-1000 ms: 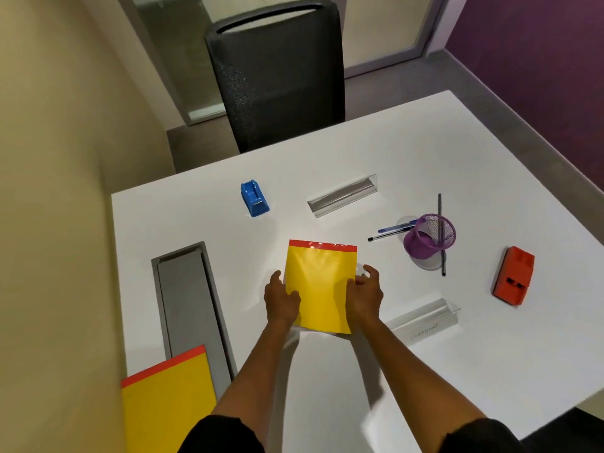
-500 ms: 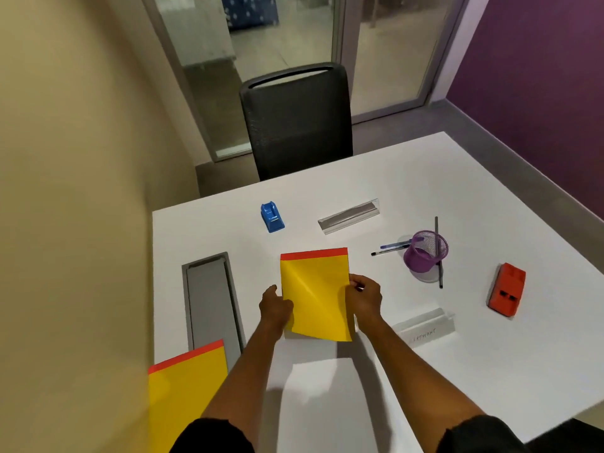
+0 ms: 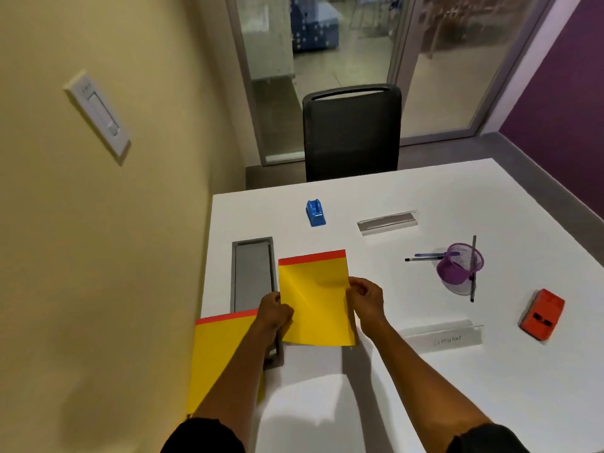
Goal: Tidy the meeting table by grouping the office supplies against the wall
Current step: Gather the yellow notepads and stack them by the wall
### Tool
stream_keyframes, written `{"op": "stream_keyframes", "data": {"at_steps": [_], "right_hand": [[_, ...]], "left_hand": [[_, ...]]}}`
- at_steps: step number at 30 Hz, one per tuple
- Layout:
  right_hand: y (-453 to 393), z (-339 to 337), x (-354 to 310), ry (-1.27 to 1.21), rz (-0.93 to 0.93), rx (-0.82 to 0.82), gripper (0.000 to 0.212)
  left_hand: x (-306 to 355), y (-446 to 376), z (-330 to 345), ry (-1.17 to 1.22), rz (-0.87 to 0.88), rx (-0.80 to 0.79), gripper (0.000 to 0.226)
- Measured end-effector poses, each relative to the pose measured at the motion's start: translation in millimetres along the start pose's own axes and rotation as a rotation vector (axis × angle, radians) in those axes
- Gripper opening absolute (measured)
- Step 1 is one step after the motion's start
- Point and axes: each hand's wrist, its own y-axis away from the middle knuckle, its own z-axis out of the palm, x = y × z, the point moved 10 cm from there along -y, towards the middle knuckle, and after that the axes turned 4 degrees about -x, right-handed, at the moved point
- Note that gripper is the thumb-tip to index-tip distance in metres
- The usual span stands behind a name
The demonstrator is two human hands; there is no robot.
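— Near the table's (image 3: 457,197) wall-side edge, what was going on?
— Both hands held a yellow pad (image 3: 315,299) by its lower corners, lifted over the grey cable tray (image 3: 253,269), probably to bring it beside the second yellow pad (image 3: 219,351) at the wall.
— And the grip?
— The left hand (image 3: 273,315) and right hand (image 3: 366,297) each had fingers closed, pinching the pad's side edges.

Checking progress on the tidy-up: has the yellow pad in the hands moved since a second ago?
Yes. The yellow pad has shifted left toward the wall, now beside the grey table slot.
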Motion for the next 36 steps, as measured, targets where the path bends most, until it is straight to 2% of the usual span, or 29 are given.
{"op": "stream_keyframes", "data": {"at_steps": [2,5,9,14,17,19,22,24,27,30,36], "right_hand": [[6.4,12.7,8.0,-0.04,0.038,-0.029,0.027],[16.1,34.2,18.4,-0.092,0.088,-0.086,0.027],[32.8,66.5,34.7,-0.16,0.176,-0.148,0.027],[50.5,98.0,54.0,-0.126,0.246,-0.168,0.031],[59.2,117.0,60.3,-0.023,0.236,-0.217,0.023],[65.5,130.2,65.9,0.068,0.227,-0.271,0.025],[66.0,141.6,81.2,0.141,0.236,-0.265,0.039],[66.9,145.9,89.0,0.151,0.253,-0.249,0.031],[65.9,152.5,106.6,0.167,0.293,-0.239,0.036],[65.0,158.2,119.1,0.173,0.328,-0.222,0.041],[66.0,167.6,129.1,0.149,0.33,-0.169,0.034]], "left_hand": [[-11.1,8.0,-20.2,-0.012,0.028,0.078,0.026],[-28.7,19.4,-47.3,-0.056,0.061,0.201,0.036],[-59.6,35.1,-73.4,-0.012,0.039,0.284,0.046],[-94.4,50.3,-104.8,0.03,0.009,0.375,0.046],[-111.0,55.9,-118.4,0.011,-0.008,0.407,0.051],[-120.5,56.7,-124.3,-0.028,-0.017,0.42,0.052],[-132.9,55.1,-130.4,-0.071,-0.035,0.424,0.051],[-139.7,51.5,-132.5,-0.107,-0.033,0.427,0.047],[-153.4,43.5,-133.3,-0.174,-0.064,0.391,0.045],[-164.4,39.4,-136.2,-0.2,-0.115,0.375,0.053],[-171.3,34.2,-140.1,-0.214,-0.123,0.364,0.068]]}}
